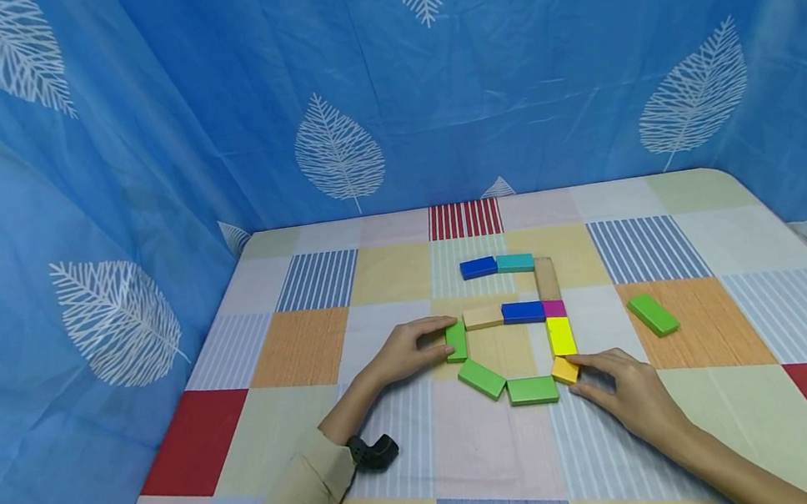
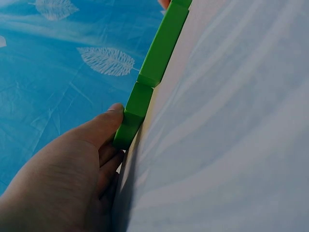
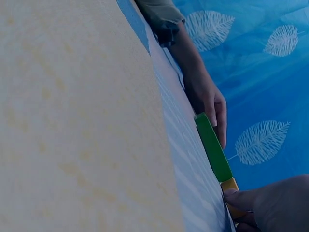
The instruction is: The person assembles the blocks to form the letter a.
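Wooden blocks lie on the patchwork tablecloth in an outline. At its left side, my left hand holds an upright-lying green block between thumb and fingers; the left wrist view shows the thumb against that block. My right hand pinches a small orange-yellow block at the lower right corner. Between the hands lie a slanted green block and a level green block. Above the orange-yellow block are a yellow block and a magenta block.
A blue block and a plain wood block form the middle row. Farther back are another plain wood block, a teal block and a dark blue block. One loose green block lies to the right. Blue curtains surround the table.
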A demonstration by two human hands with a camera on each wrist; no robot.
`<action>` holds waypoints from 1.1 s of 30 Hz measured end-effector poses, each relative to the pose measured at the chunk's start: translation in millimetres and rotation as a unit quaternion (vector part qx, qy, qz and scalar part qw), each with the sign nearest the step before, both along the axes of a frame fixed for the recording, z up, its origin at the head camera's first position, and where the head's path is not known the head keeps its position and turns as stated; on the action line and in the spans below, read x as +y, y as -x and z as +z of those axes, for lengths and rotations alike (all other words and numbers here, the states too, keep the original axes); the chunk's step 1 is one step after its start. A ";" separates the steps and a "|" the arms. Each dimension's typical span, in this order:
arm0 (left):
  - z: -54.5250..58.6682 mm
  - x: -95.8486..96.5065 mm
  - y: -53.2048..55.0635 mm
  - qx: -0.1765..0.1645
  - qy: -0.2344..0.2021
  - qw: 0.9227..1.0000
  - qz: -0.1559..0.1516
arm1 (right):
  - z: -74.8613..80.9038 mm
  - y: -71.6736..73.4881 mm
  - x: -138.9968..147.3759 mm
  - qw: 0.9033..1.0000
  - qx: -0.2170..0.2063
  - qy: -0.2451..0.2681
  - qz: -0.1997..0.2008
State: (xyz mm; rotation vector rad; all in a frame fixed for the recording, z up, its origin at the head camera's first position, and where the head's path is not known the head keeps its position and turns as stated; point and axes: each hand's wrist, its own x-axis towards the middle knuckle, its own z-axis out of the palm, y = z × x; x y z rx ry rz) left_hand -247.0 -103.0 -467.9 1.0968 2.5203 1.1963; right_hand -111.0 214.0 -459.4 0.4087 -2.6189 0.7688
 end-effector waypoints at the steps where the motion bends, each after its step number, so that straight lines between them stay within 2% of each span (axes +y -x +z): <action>1: 0.7 0.3 -0.4 -0.003 0.000 1.000 0.001 | -0.1 0.2 -0.1 1.000 0.002 0.001 0.000; 7: 3.0 1.1 -1.4 -0.013 0.002 1.000 0.006 | -1.0 1.5 0.1 1.000 0.008 0.002 0.001; 17: 1.3 1.1 -1.1 -0.011 0.002 1.000 0.005 | -0.3 0.7 1.8 1.000 -0.004 0.005 0.002; 33: 0.4 0.2 -1.3 -0.015 0.007 1.000 0.009 | 1.0 0.4 0.9 1.000 -0.001 0.007 0.003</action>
